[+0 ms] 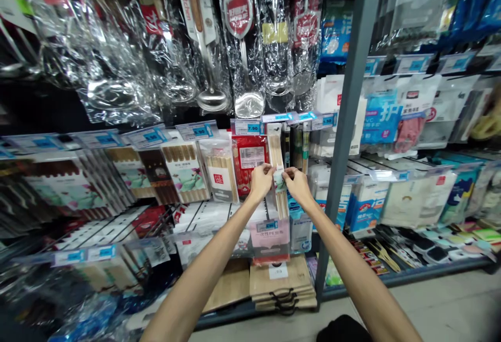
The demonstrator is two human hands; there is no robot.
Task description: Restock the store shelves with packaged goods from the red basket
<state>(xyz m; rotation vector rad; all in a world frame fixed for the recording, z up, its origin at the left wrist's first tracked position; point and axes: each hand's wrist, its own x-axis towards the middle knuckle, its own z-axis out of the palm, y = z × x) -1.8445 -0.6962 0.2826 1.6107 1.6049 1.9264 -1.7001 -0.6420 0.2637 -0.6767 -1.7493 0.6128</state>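
Note:
A narrow pack of light wooden chopsticks point(276, 150) hangs upright in the middle of the head view, with a printed paper band around it. My left hand point(261, 181) pinches the band from the left side. From the right, my right hand point(298, 184) pinches the same band with thumb and fingertips. Just behind my left hand is a red package point(249, 160). Beside it on the left hangs a clear pack of chopsticks point(221, 174) with a grey and white label. Whether the held pack is still on its hook I cannot tell.
Wrapped ladles point(211, 99) and other utensils hang above. A grey upright post point(344, 122) stands right of my hands. Gloves in packets point(378, 115) hang beyond it. Cutting boards point(279, 276) lie low down. Price tags point(247, 127) line the hook fronts.

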